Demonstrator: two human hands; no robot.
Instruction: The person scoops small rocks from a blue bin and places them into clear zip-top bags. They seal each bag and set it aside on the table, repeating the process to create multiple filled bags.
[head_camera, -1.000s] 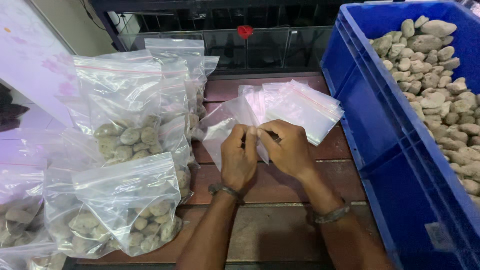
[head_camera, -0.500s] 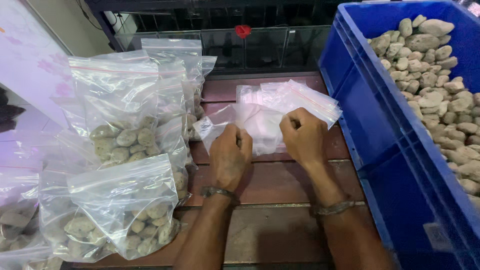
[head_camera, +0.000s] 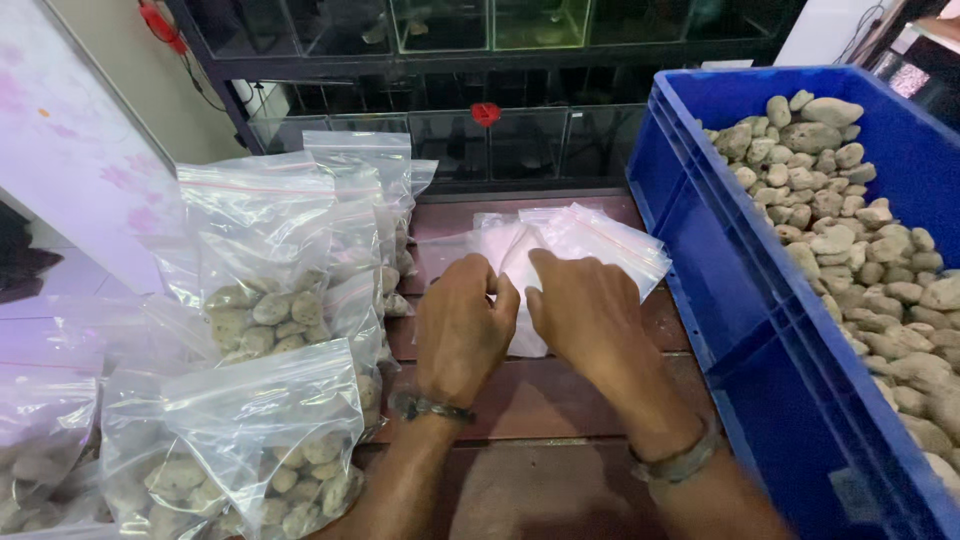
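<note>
My left hand (head_camera: 460, 330) and my right hand (head_camera: 585, 315) are side by side over a dark red wooden bench (head_camera: 540, 400). Both pinch the near edge of an empty clear zip bag that lies on a small stack of empty bags (head_camera: 590, 240). Fingertips of the two hands almost touch at the bag's mouth. A bracelet sits on each wrist. To my left stand several filled clear bags of pale stones (head_camera: 270, 310).
A big blue plastic crate (head_camera: 720, 270) heaped with pale grey stones (head_camera: 860, 220) fills the right side. Glass tanks on a dark rack (head_camera: 480, 30) stand behind the bench. A white panel with pink marks (head_camera: 80, 150) leans at the left.
My hands drew closer together on the top bag, and the view has shifted slightly downward and nearer. The filled bags and crate have not moved.
</note>
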